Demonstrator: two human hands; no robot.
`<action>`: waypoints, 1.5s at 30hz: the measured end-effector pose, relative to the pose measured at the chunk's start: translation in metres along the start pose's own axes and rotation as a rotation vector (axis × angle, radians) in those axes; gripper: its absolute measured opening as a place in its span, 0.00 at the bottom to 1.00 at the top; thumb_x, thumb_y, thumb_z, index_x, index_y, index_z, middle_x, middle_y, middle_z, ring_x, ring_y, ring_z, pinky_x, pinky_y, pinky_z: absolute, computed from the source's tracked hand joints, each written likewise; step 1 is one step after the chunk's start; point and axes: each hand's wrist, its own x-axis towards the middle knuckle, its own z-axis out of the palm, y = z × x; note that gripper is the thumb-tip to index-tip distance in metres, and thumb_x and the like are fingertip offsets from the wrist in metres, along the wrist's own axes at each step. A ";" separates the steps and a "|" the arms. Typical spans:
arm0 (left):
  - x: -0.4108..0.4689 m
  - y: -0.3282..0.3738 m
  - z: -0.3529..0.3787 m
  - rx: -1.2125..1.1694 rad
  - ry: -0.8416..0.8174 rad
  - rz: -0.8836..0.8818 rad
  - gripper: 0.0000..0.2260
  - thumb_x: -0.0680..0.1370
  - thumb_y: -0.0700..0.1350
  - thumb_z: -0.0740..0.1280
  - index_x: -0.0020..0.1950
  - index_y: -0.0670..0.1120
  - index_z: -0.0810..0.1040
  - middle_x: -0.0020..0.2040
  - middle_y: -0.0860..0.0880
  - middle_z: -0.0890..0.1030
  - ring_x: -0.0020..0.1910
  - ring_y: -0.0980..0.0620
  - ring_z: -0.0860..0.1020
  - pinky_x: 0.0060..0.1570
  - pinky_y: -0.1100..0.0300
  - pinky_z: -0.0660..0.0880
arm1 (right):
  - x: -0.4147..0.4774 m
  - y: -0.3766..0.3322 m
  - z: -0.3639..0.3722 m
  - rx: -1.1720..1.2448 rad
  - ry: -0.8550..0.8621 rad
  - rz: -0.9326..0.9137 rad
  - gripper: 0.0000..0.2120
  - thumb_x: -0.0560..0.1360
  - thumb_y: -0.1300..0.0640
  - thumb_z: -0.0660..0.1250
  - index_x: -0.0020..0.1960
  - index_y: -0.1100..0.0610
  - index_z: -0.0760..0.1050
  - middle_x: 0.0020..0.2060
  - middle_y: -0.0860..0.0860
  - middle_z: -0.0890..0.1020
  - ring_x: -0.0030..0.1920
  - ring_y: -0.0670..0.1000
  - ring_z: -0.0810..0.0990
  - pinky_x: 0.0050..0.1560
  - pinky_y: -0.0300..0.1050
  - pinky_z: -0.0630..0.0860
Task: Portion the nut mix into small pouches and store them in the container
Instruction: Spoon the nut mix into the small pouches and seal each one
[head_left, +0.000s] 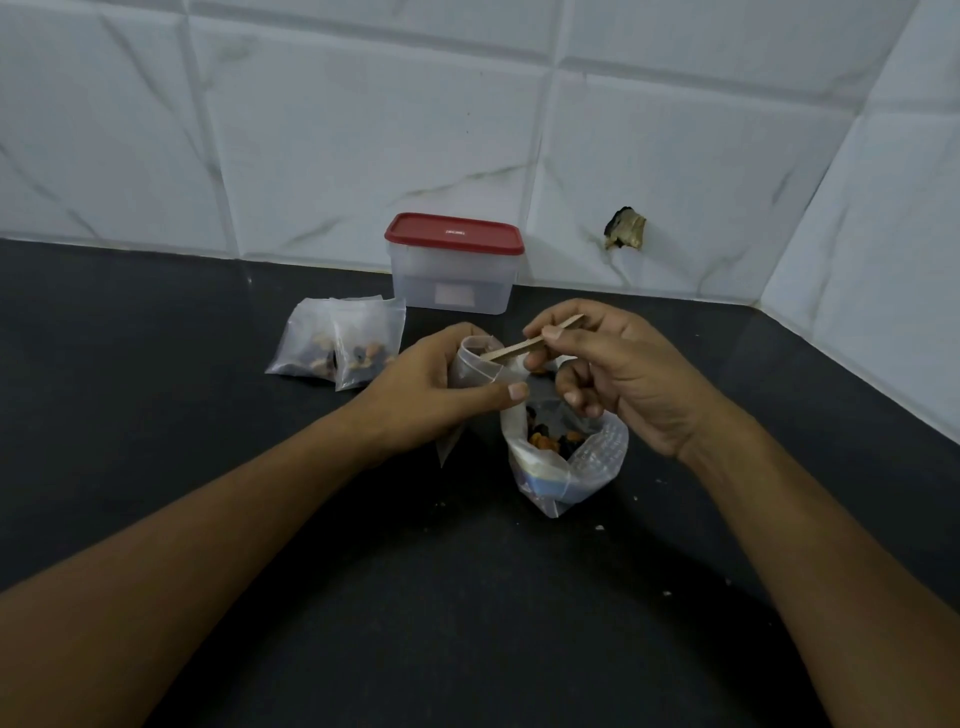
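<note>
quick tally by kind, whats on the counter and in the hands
filled small pouches: 2
open pouch held by the left hand: 1
wooden stick in the right hand: 1
nut mix bag: 1
lidded container: 1
total: 6

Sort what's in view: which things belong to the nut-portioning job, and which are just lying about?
Job: left hand holding open pouch; right hand pinching wooden stick; nut mix bag; two filled pouches; lidded container.
Lying about: crumbs on the counter; broken patch in the wall tile.
</note>
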 end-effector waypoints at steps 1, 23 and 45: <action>0.000 0.000 0.000 -0.002 0.000 0.001 0.15 0.74 0.54 0.76 0.58 0.53 0.79 0.52 0.52 0.84 0.52 0.54 0.84 0.57 0.44 0.81 | -0.001 0.000 0.000 -0.002 -0.008 0.006 0.06 0.83 0.58 0.65 0.56 0.54 0.81 0.47 0.56 0.85 0.30 0.48 0.74 0.27 0.40 0.66; 0.000 -0.002 -0.001 0.161 -0.042 0.005 0.17 0.75 0.56 0.75 0.61 0.56 0.77 0.53 0.56 0.84 0.51 0.61 0.82 0.57 0.53 0.81 | 0.003 0.000 -0.026 -0.013 0.445 -0.017 0.10 0.83 0.56 0.63 0.46 0.55 0.79 0.30 0.50 0.79 0.26 0.48 0.72 0.25 0.39 0.66; 0.002 -0.008 0.000 -0.008 -0.042 -0.049 0.13 0.76 0.43 0.75 0.59 0.50 0.79 0.52 0.51 0.85 0.51 0.55 0.84 0.54 0.54 0.82 | 0.005 0.020 -0.041 -0.110 0.065 0.075 0.08 0.84 0.52 0.65 0.54 0.56 0.79 0.38 0.52 0.82 0.31 0.48 0.76 0.29 0.38 0.69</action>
